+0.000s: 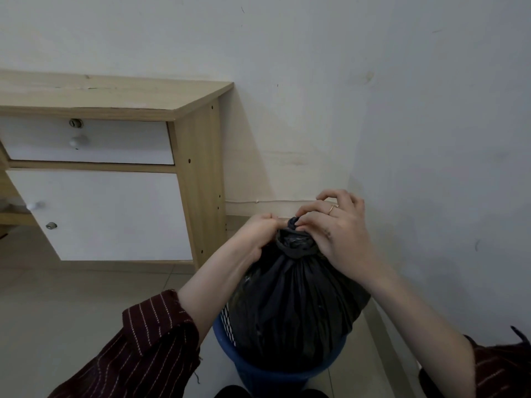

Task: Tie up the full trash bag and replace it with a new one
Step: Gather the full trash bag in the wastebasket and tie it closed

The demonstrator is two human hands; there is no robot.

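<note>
Our striped sleeves (pixel 138 349) frame the bottom of the view, and between them stands the blue bin (pixel 275 377) on the tiled floor (pixel 57 297), close to the wall (pixel 431 139). The black trash bag (pixel 293 305) sits in that bin, bulging well above its rim, its top gathered into a twisted neck with a knot (pixel 293 242) forming. Our left hand (pixel 255 234) has its grip closed round the gathered plastic on one side of the knot. Our right hand (pixel 336 225) pinches the short tail at the top between thumb and forefinger, the other fingers lifted off, a ring (pixel 332 209) on one of them.

We judge the tying step to be in hand and nearly done: the loop looks formed but not yet snug. The next move calls for pulling the two grips apart to cinch it without tearing the thin plastic, then lifting the bag out. No new bag is in view.
</note>
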